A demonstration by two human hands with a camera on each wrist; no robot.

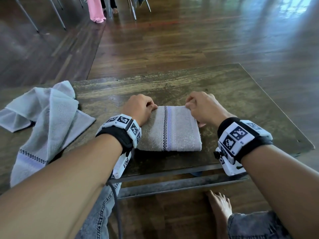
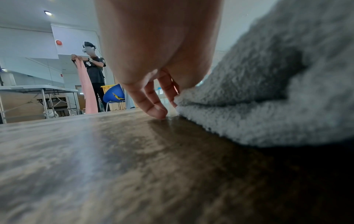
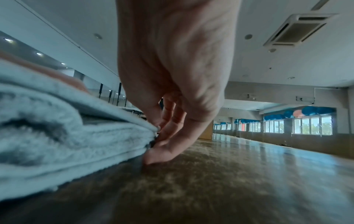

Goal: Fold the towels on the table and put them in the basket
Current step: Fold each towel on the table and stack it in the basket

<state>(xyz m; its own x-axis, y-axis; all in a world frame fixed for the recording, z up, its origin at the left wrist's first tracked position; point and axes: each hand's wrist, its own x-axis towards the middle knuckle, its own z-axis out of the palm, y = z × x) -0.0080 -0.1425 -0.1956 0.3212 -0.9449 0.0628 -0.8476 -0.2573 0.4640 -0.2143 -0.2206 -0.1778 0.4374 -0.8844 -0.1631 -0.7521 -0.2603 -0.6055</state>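
A folded grey towel (image 1: pixel 170 130) with a checked stripe lies flat in the middle of the wooden table (image 1: pixel 224 94). My left hand (image 1: pixel 139 107) pinches its far left corner, and my right hand (image 1: pixel 201 105) pinches its far right corner. In the left wrist view the left hand's fingers (image 2: pixel 155 104) curl down at the towel's (image 2: pixel 268 91) edge and touch the tabletop. The right wrist view shows the right hand's fingers (image 3: pixel 162 145) at the stacked layers of the folded towel (image 3: pixel 67 136). A second grey towel (image 1: pixel 46 121) lies crumpled and unfolded at the table's left. No basket is in view.
The table's near edge has a metal frame (image 1: pixel 172 178), with my knees and a bare foot (image 1: pixel 219 206) below it. Bare tabletop lies beyond and right of the folded towel. Another person (image 2: pixel 93 71) holding a pink cloth stands far off by a blue chair (image 2: pixel 114 95).
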